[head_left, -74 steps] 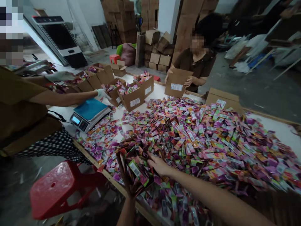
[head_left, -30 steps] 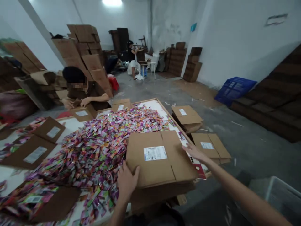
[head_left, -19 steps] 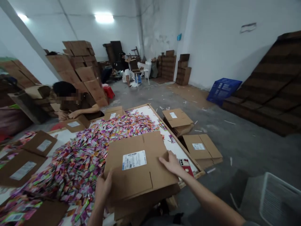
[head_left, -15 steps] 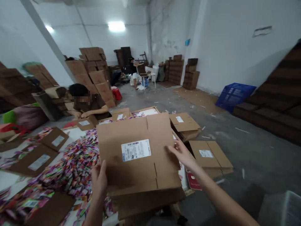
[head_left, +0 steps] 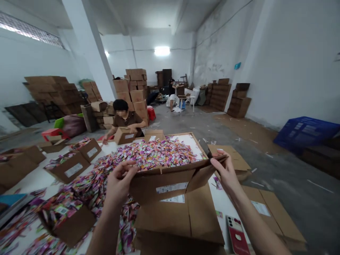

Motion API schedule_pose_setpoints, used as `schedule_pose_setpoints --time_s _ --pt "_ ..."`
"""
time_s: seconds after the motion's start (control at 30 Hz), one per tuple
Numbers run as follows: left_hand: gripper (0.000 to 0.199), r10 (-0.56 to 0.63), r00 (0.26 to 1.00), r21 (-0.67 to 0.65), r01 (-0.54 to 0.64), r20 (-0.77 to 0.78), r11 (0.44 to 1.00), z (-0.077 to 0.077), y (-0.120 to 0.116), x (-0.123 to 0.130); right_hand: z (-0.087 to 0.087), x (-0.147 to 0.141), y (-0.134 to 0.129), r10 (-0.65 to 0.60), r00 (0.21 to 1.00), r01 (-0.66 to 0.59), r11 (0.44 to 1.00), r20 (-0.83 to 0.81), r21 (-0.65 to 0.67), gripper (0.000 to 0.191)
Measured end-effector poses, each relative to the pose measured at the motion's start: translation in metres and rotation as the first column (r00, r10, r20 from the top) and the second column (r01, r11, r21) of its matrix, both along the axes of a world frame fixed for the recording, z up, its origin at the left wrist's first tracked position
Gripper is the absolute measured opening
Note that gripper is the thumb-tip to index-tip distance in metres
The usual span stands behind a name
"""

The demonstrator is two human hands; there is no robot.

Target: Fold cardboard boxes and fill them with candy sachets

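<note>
A flattened cardboard box [head_left: 170, 179] with a white label is lifted and tilted above a stack of flattened boxes [head_left: 170, 219]. My left hand [head_left: 119, 180] pinches its upper left corner between thumb and fingers. At the upper right corner, my right hand [head_left: 224, 168] grips the folded edge. The stack below carries a matching label, partly covered by the raised box. Behind and to the left spreads a heap of small colourful packets [head_left: 154, 152] on the white table. A red phone [head_left: 237, 235] lies on the table to the right of the stack.
Open boxes filled with packets stand on the left, among them a near box [head_left: 74, 225]. More flattened boxes [head_left: 271, 209] are stacked at right. Across the table a co-worker [head_left: 124, 118] handles a box [head_left: 124, 135]. A blue crate [head_left: 305, 136] is on the floor.
The top flattened box has been lifted off the stack and tipped up, with both hands now at its upper edge. My view has swung left. The co-worker's arm has reached outward.
</note>
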State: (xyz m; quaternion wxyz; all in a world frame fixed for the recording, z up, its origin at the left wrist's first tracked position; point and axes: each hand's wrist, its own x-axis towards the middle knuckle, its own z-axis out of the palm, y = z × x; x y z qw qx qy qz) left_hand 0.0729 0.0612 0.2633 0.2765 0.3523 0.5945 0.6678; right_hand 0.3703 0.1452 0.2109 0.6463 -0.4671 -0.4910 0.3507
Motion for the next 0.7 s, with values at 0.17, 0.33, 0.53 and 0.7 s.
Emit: schedule_pose_setpoints --time_s 0.17,0.33,0.53,0.7 --pt "0.060 -0.164 0.974 0.043 0.172 -0.157 0.984 0.010 0.002 0.011 0.031 -0.001 -0.017 0.485 0.864 -0.473 0.874 0.139 -0.107 0.073" --pt "0.049 -0.324 0.724 -0.198 0.257 -0.609 0.946 0.017 -0.021 0.028 0.028 -0.005 0.010 0.390 0.904 -0.357 0.914 0.175 -0.193 0.076" --pt "0.057 -0.718 0.138 -0.618 0.417 -0.682 0.667 0.045 -0.002 0.059 -0.004 -0.004 0.041 0.067 0.854 -0.043 0.997 0.515 -0.058 0.135" --pt "0.052 -0.741 0.244 -0.580 0.490 -0.626 0.651 0.034 0.035 0.063 0.013 0.036 0.025 0.503 0.864 -0.457 0.795 0.013 -0.398 0.111"
